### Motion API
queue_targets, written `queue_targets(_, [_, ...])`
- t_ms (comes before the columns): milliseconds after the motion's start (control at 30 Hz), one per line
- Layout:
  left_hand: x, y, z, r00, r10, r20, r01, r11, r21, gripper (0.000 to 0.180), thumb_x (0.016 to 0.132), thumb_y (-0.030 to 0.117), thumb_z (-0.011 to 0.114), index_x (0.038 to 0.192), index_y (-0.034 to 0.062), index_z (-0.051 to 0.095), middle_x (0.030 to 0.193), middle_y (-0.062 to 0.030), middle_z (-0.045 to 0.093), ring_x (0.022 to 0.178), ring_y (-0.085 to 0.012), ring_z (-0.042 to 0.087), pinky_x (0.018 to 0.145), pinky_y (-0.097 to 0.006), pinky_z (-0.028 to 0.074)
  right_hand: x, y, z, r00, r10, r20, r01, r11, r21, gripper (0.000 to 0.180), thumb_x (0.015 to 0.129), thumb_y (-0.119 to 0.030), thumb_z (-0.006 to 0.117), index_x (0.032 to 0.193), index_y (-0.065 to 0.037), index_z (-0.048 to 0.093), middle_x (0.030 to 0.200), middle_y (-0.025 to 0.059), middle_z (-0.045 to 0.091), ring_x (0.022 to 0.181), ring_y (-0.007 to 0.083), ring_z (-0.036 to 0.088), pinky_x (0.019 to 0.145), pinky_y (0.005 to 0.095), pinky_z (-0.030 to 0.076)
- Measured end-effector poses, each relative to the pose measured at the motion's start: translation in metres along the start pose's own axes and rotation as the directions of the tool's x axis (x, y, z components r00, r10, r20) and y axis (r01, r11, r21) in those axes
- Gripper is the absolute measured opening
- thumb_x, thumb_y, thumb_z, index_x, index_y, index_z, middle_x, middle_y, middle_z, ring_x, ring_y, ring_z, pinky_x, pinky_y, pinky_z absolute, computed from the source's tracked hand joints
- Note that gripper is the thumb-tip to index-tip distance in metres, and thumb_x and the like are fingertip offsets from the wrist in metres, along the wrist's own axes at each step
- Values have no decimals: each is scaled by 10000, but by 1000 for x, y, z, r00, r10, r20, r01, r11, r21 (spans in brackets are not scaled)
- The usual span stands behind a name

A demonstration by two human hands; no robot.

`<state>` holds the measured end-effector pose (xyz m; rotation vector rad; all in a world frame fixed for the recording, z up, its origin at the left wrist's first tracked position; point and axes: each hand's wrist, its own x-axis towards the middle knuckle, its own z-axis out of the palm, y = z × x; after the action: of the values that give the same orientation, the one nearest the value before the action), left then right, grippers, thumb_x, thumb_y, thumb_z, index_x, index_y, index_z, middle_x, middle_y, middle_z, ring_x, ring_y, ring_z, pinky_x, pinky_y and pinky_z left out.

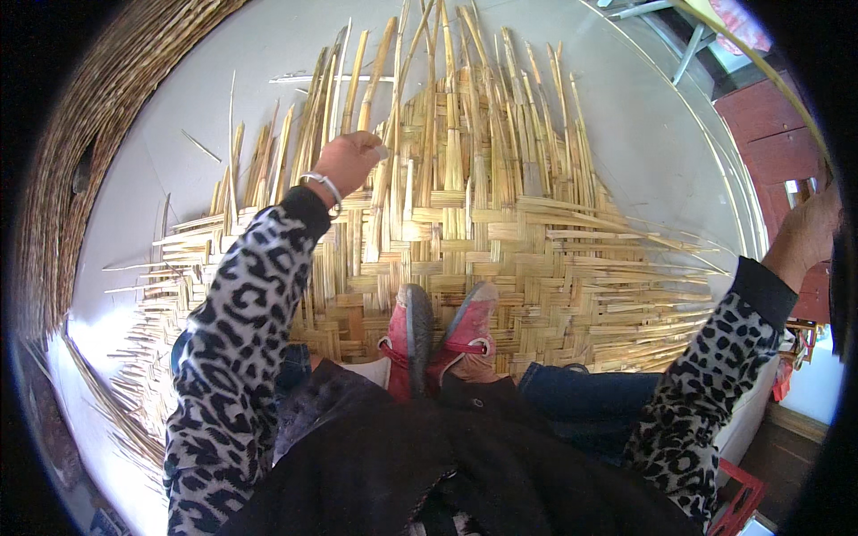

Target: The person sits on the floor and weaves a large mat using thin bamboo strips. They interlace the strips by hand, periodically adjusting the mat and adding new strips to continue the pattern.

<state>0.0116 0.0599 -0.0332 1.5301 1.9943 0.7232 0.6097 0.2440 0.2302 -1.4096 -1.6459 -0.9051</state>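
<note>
A half-woven mat of flat, straw-coloured reed strips lies on the floor, with loose strip ends fanning out along its far edge and both sides. Over the far left part of the mat is my left hand, its fingers closed together at the upper end of a pale reed strip. Something whitish shows at the fingertips; what they grip is hidden. At the far right rim, my right hand is raised off the mat, closed around a long, bowed reed strip. The dark picture edge partly cuts this hand off.
My red shoes rest on the near part of the mat. A large bundle of thin brown stalks stands along the left. Short loose strips lie on the grey floor. Reddish-brown furniture is at the right, near a red frame.
</note>
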Motion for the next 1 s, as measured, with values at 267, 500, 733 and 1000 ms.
queue_targets(267, [29, -53, 41, 986, -69, 153, 43, 985, 167, 396, 800, 415, 695, 860, 24, 686, 763, -174, 679, 767, -361, 661, 733, -435, 525, -117, -41, 104, 902, 239, 361, -427, 618, 660, 435, 1003, -412, 537, 992, -7, 694, 804, 78, 706, 686, 147, 624, 635, 300, 492])
queue_targets(500, [24, -65, 28, 972, -199, 122, 204, 979, -28, 278, 750, 238, 747, 710, 27, 571, 652, -77, 588, 642, -167, 587, 617, -335, 497, -233, -148, 152, 453, 47, 890, -773, 518, 366, 389, 1008, -372, 509, 945, -23, 669, 770, 60, 671, 709, 128, 626, 667, 289, 499])
queue_targets(733, [14, -70, 28, 986, -94, 135, 100, 994, -38, 267, 835, 145, 677, 1026, -20, 589, 791, -103, 618, 713, -199, 612, 676, -312, 509, -283, -237, 150, 294, -108, 950, -827, 470, 310, 478, 993, -418, 494, 883, 12, 671, 719, 91, 681, 706, 216, 668, 713, 347, 510])
queue_targets(1000, [14, -61, 52, 982, 149, 113, -187, 777, 601, 210, 827, 87, 597, 1035, 70, 622, 1128, -150, 616, 967, -368, 653, 797, -450, 550, -279, -277, 148, 264, -290, 920, -627, 674, 392, 540, 966, -477, 468, 862, 19, 657, 806, 205, 668, 818, 344, 654, 754, 439, 486])
